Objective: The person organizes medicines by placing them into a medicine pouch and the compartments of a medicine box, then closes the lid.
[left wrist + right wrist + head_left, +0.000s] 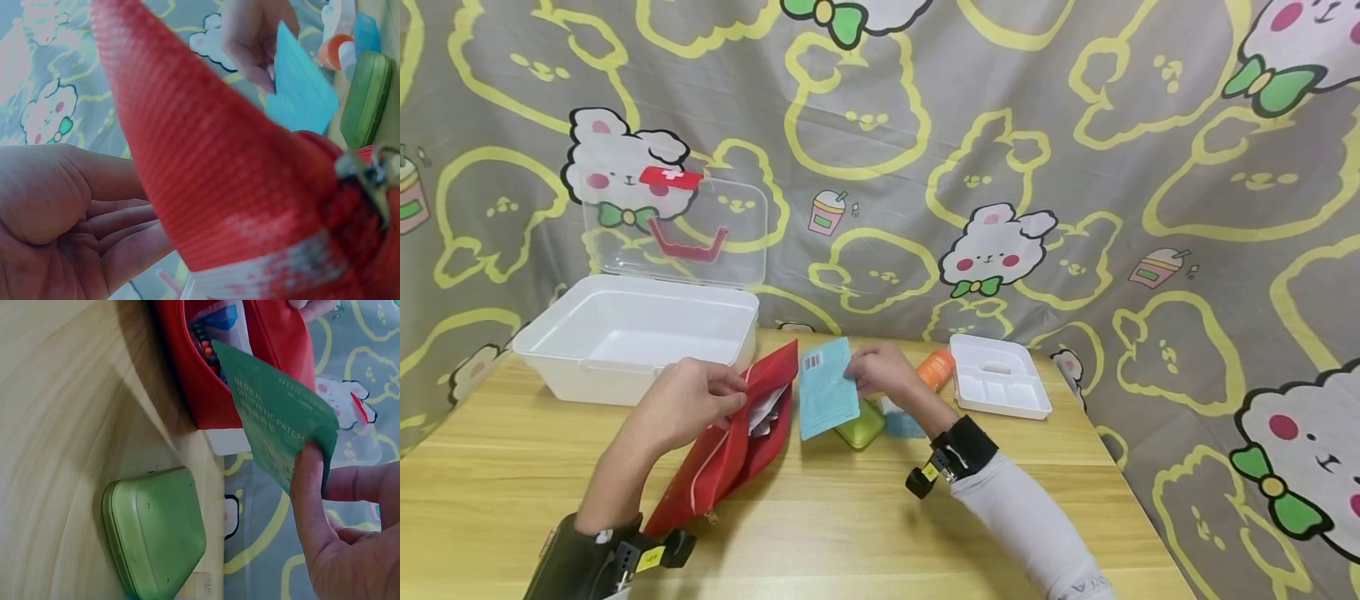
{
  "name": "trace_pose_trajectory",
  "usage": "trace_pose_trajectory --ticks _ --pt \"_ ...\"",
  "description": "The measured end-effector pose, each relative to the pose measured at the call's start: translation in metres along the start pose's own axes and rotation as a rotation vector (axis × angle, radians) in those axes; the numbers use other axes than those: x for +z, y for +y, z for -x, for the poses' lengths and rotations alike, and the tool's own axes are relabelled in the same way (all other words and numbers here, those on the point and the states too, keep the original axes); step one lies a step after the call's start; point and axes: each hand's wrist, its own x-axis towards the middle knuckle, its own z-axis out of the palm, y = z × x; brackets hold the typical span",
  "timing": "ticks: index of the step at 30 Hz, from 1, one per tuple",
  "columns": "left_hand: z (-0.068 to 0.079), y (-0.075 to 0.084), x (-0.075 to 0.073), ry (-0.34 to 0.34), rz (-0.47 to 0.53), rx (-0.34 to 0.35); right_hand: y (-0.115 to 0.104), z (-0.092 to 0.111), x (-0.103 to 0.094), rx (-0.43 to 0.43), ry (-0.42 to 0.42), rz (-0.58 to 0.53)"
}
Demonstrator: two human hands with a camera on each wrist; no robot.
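My left hand (688,402) grips the upper edge of a red zip pouch (711,462), which stands tilted on the table with its mouth parted. White packets (765,412) show inside it, and the right wrist view also reveals dark and orange beads (206,347). Between thumb and fingers, my right hand (883,372) pinches a flat teal antipyretic patch packet (275,419) by one edge, just right of the pouch mouth. Under and behind the packet lies a green case (156,531) on the table.
At the back left stands a white box (647,333) with its clear lid (677,229) raised. Beyond my right hand lie an orange bottle (935,369) and a blue item (904,425). A white compartment tray (1000,379) sits at the back right, before the patterned curtain.
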Motion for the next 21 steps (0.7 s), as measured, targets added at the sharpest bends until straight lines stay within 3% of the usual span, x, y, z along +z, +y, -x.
trace_pose_trajectory --ticks 21 --pt "0.000 0.000 0.000 -0.002 -0.013 -0.011 -0.008 0.045 -0.002 -0.003 -0.130 -0.034"
